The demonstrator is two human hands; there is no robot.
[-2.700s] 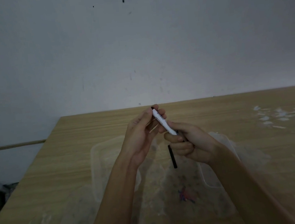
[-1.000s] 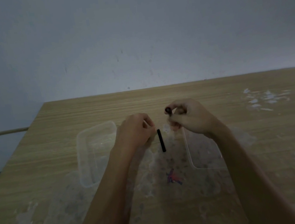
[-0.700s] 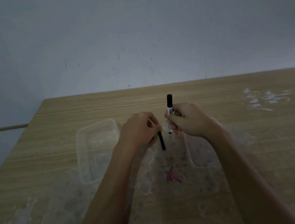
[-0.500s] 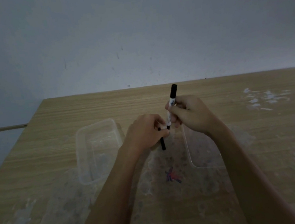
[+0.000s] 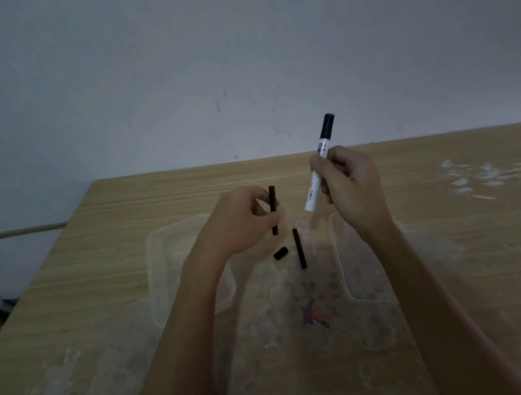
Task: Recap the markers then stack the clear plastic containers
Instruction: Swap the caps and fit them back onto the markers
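My right hand (image 5: 351,192) grips a white marker (image 5: 315,188) with a black cap at its upper end, held nearly upright above the table. My left hand (image 5: 239,221) pinches a thin black stick (image 5: 273,210), also upright, a short way left of the marker. On the table between the hands lie a second thin black stick (image 5: 299,248) and a short black cap (image 5: 281,253). A clear plastic container (image 5: 169,266) sits under my left forearm, and another clear container (image 5: 355,271) sits under my right wrist.
The wooden table (image 5: 112,246) ends at a left edge and meets a plain grey wall at the back. A red and blue scribble (image 5: 313,316) marks the surface in front of the containers. White smears (image 5: 484,175) show at the far right.
My hands have pulled apart. The right hand lifted the marker higher and to the right, and the left hand drew a thin black stick away. A small black cap now lies on the table.
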